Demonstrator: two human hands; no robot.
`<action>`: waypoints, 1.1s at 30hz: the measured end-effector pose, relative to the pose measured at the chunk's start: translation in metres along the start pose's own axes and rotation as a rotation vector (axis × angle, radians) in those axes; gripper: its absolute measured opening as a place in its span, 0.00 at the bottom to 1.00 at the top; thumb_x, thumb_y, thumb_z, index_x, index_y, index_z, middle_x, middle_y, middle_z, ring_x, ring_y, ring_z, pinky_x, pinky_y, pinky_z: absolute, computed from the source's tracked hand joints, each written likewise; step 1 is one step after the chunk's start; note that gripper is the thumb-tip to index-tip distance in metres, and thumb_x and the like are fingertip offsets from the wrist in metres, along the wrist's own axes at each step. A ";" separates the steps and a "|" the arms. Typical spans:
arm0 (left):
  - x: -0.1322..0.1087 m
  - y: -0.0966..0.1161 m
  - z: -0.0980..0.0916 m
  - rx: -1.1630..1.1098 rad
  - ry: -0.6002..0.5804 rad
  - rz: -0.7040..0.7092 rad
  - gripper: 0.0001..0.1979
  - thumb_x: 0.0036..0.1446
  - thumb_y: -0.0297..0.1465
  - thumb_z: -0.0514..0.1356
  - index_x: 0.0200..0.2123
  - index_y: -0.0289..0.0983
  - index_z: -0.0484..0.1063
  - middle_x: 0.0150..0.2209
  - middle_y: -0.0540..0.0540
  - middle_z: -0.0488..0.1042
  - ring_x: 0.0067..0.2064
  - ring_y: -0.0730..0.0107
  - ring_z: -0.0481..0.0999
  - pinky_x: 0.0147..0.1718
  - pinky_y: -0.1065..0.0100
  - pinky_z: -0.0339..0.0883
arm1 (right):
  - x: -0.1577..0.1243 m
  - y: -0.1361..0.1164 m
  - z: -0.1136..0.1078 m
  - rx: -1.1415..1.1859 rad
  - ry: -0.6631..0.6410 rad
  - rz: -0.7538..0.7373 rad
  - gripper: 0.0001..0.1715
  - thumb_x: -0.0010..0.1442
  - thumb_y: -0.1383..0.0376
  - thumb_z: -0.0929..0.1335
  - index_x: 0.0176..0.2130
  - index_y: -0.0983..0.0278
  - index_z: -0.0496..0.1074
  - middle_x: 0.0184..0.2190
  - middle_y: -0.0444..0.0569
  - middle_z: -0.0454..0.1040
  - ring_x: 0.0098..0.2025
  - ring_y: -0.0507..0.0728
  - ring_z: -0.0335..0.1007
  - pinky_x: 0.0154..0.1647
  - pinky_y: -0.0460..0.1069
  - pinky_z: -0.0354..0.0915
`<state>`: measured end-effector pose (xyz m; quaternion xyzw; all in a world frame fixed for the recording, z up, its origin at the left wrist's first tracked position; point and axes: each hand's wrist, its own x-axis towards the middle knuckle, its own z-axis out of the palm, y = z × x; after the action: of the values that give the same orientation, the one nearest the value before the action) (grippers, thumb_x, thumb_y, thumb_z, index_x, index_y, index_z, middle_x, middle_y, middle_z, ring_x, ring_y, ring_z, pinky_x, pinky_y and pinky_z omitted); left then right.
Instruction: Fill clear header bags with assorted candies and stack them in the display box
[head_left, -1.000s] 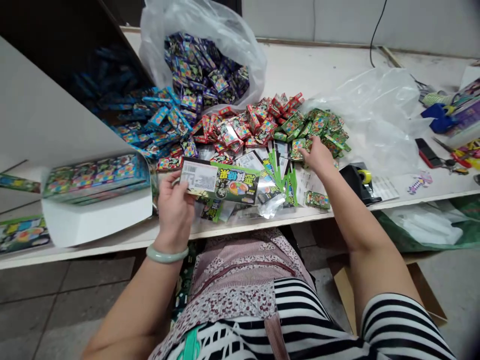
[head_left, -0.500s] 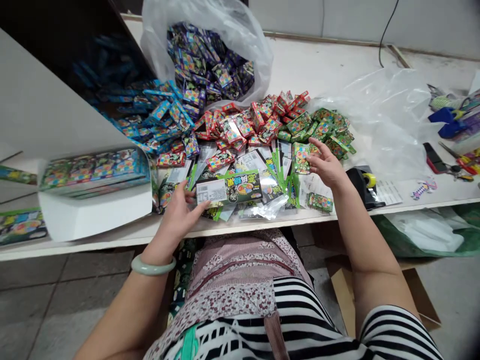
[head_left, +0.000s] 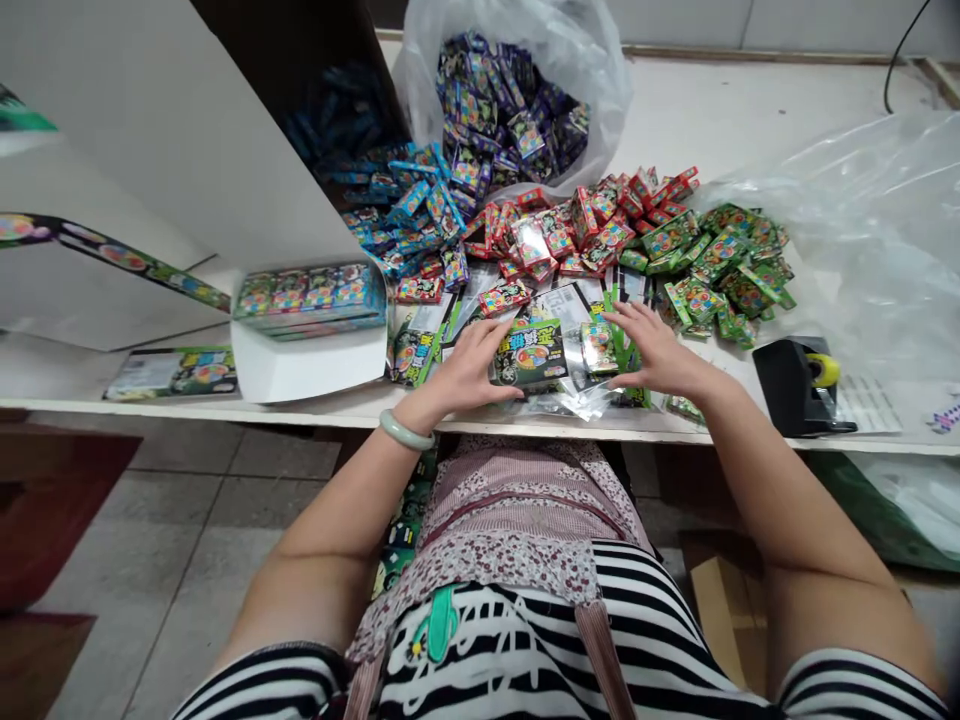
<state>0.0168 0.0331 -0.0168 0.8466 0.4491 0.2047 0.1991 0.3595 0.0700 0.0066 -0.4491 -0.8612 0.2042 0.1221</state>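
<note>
My left hand (head_left: 476,368) spans the left half of a flat black-and-green printed packet (head_left: 534,352), fingers along its upper edge and thumb along its lower one. A small green candy box (head_left: 598,348) lies face up just right of this packet, on a layer of similar clear-wrapped packets (head_left: 414,350). Around the right side of that box my right hand (head_left: 654,350) is open, fingers and thumb spread. Whether its fingertips touch the box, I cannot tell. Piles of red boxes (head_left: 555,232) and green boxes (head_left: 724,255) lie just beyond my hands.
Behind stands a clear bag (head_left: 611,80) of purple boxes, with blue boxes (head_left: 409,205) beside it. A white carton (head_left: 311,372) with stacked boxes is at left. A black tape dispenser (head_left: 784,385) and a clear plastic sheet (head_left: 862,220) are at right.
The small green box has moved left from my right hand's fingers onto the packets. My right hand has spread open. My left hand has slid further over the packet. The view has shifted left.
</note>
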 end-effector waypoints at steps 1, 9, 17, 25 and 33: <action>-0.002 0.000 -0.001 -0.018 0.012 0.015 0.54 0.46 0.45 0.72 0.70 0.38 0.50 0.63 0.32 0.59 0.64 0.41 0.61 0.64 0.42 0.58 | 0.001 -0.001 -0.001 -0.014 -0.049 -0.019 0.55 0.46 0.55 0.79 0.67 0.55 0.59 0.69 0.58 0.58 0.73 0.74 0.46 0.68 0.73 0.51; -0.020 -0.005 -0.014 -0.031 0.058 0.033 0.50 0.46 0.43 0.72 0.68 0.41 0.54 0.60 0.36 0.61 0.62 0.43 0.63 0.63 0.42 0.60 | -0.009 -0.044 -0.025 0.201 0.038 -0.219 0.40 0.53 0.53 0.76 0.62 0.56 0.66 0.61 0.58 0.63 0.65 0.67 0.59 0.67 0.68 0.57; -0.021 0.010 -0.016 -0.070 -0.015 0.127 0.51 0.47 0.48 0.71 0.69 0.39 0.54 0.60 0.34 0.62 0.62 0.44 0.64 0.63 0.45 0.61 | -0.005 -0.074 -0.035 0.077 -0.145 -0.362 0.36 0.55 0.58 0.75 0.61 0.55 0.68 0.62 0.57 0.64 0.64 0.67 0.60 0.63 0.67 0.62; -0.021 0.012 -0.017 -0.109 -0.032 0.144 0.49 0.47 0.52 0.70 0.68 0.41 0.57 0.59 0.35 0.64 0.62 0.46 0.65 0.62 0.47 0.61 | -0.003 -0.076 -0.043 -0.004 -0.130 -0.346 0.29 0.55 0.60 0.73 0.56 0.58 0.72 0.57 0.57 0.69 0.58 0.67 0.65 0.58 0.65 0.64; -0.026 0.003 -0.019 -0.151 0.016 0.118 0.51 0.47 0.51 0.70 0.69 0.41 0.55 0.60 0.35 0.61 0.62 0.47 0.64 0.63 0.47 0.60 | -0.013 -0.081 -0.063 -0.041 0.065 -0.270 0.30 0.58 0.55 0.73 0.58 0.56 0.70 0.59 0.57 0.64 0.62 0.71 0.59 0.64 0.67 0.58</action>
<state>-0.0049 0.0124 -0.0037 0.8524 0.3835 0.2562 0.2463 0.3331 0.0334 0.0992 -0.3378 -0.9135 0.1536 0.1669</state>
